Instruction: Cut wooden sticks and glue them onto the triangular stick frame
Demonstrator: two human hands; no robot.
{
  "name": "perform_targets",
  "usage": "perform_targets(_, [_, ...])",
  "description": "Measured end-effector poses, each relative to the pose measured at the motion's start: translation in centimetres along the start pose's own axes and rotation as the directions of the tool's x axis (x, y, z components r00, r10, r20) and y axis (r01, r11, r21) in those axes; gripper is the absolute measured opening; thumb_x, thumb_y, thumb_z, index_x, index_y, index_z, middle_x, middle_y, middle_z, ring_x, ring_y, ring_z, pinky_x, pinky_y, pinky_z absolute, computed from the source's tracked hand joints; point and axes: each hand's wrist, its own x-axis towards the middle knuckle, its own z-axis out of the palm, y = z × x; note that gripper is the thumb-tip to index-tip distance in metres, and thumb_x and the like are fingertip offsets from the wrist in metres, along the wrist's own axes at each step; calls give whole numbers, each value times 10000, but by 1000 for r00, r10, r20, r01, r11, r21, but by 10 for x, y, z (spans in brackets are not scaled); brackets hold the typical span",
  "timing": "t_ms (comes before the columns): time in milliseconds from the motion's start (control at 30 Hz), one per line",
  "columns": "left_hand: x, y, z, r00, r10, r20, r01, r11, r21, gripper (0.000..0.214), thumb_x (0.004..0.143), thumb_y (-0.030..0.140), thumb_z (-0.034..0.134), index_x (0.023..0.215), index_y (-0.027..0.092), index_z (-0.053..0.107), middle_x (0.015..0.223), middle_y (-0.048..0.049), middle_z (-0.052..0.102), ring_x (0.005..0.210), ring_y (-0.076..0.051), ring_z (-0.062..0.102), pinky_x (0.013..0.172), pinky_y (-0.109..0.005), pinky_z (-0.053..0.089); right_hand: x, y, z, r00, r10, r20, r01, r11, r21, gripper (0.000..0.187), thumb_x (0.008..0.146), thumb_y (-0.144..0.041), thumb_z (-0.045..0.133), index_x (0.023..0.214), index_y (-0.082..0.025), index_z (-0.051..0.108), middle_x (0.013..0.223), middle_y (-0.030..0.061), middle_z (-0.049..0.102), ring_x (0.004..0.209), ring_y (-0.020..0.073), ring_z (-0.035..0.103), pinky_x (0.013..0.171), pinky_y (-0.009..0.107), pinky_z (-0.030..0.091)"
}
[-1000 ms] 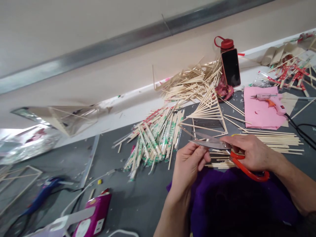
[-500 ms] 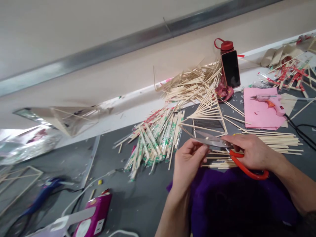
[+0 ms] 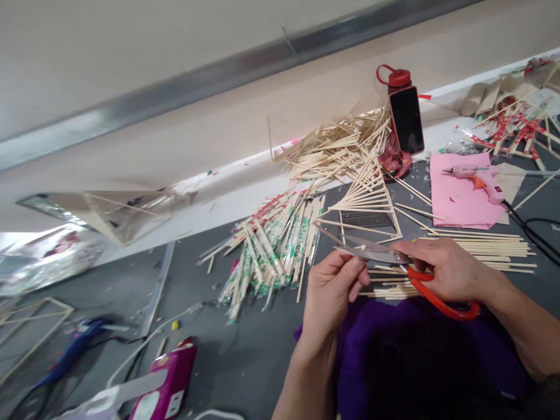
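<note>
My right hand is closed around a pair of scissors with orange handles. The metal blades stand apart and point left, over my left hand. Its thumb and forefinger pinch a small pale wooden stick, whose light tip shows at the blades; the rest is hidden by the fingers. Just beyond the blades lies a frame of glued wooden sticks with a fanned row of sticks. Loose sticks lie in a row under and beside my right hand.
Wrapped chopsticks are piled left of centre, with loose sticks heaped behind. A phone leans on a red bottle. A pink glue gun rests on pink paper. At left are a blue glue gun and a magenta power strip.
The scissors have shifted slightly left across my left fingertips, and the lower blade's tip shows further out. My left fingers have loosened a little. The whole view has moved slightly.
</note>
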Motion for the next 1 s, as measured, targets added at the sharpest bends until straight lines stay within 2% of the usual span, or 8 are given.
perform_targets(200, [5,-1,-7,973,-140,185,175,967,-187,328,668,413,799,665,137,621,406,44,519,283,2,210,309,-132,130,0,-1,-2,1000,-20,-10,20,1000,8,437,764,-110,558,1180,-210,646,828,12,706,593,107,542,589,218,413])
perform_targets(367, [9,-7,-14,924,-167,345,262,932,-249,345,693,454,776,670,139,636,363,67,445,260,2,137,279,-135,117,0,-2,-3,999,-38,-1,38,999,19,427,760,-104,564,1160,-217,662,801,8,709,607,115,565,598,222,421])
perform_targets(400, [9,-8,-14,926,-166,339,256,936,-241,355,693,465,773,672,139,635,365,66,451,256,2,141,276,-137,117,0,-2,-3,1000,-29,-2,29,999,14,435,758,-110,569,1170,-216,658,809,10,713,607,115,569,597,222,424])
perform_targets(467, [9,-8,-13,955,-155,254,205,961,-187,367,693,472,770,663,139,619,410,40,524,254,-4,212,278,-142,140,0,-1,-2,1000,-2,-7,2,1000,-13,451,761,-127,575,1199,-209,646,836,22,723,606,118,576,598,225,431])
perform_targets(567, [7,-6,-8,998,-62,14,62,998,-33,310,695,409,773,676,149,605,534,3,637,320,-39,403,308,-146,231,0,1,1,999,40,-12,-41,995,-88,463,783,-162,577,1243,-176,628,864,53,733,613,133,592,613,241,449])
perform_targets(667, [3,-4,-3,991,72,-112,-59,991,119,216,718,319,749,678,155,615,555,17,638,377,-44,449,361,-146,295,0,0,2,998,59,-13,-60,992,-115,464,798,-180,574,1259,-156,618,871,69,735,598,137,585,606,247,450])
perform_targets(767, [1,-3,-1,988,110,-104,-96,987,130,232,751,312,719,630,147,610,519,22,604,363,-22,384,372,-143,268,1,-2,2,999,50,-7,-50,995,-86,445,782,-150,563,1221,-173,638,855,51,731,572,125,563,583,235,429])
perform_targets(1000, [4,-1,-5,999,-37,37,40,995,-95,320,686,387,788,631,135,598,452,24,558,311,-3,281,330,-135,165,0,-3,-3,1000,19,6,-19,999,-34,431,764,-102,556,1166,-211,667,812,15,718,569,113,550,563,224,384])
